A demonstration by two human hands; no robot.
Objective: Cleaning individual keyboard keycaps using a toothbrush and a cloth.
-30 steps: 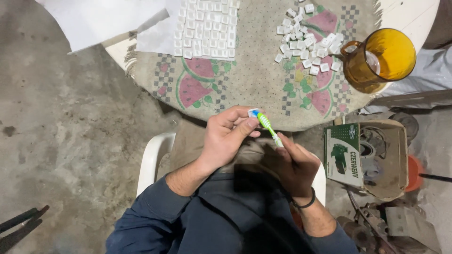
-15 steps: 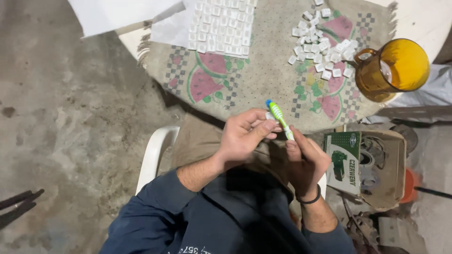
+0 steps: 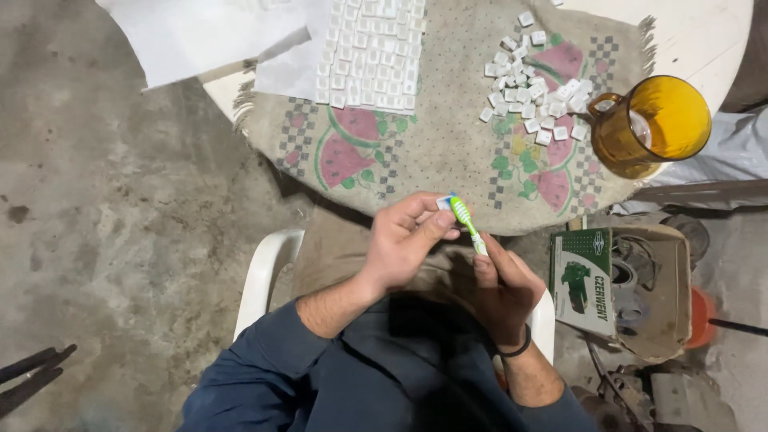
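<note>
The left hand (image 3: 404, 240) was pinched together on a small white key cap (image 3: 442, 203), held just over the near edge of the counter (image 3: 720, 32), while the right hand (image 3: 500, 284) was clamped round the handle of a green and white toothbrush (image 3: 464, 220) whose bristle end lay against that cap. Over the last second the pair of hands had kept the same grip, and the brush head had stayed on the cap, tilting only slightly; the view itself had drifted, so the counter sat higher in frame than before. That steadiness suggested the scrubbing of this one cap was still under way rather than finished. On the watermelon-patterned cloth (image 3: 448, 152) a neat block of white caps (image 3: 372, 52) lay on a sheet of paper (image 3: 200, 36), well apart from a loose heap of caps (image 3: 536, 96) just beside an amber glass mug (image 3: 652, 124). An open cardboard box (image 3: 632, 288) stood on the floor to the right of the white plastic chair (image 3: 264, 272).
</note>
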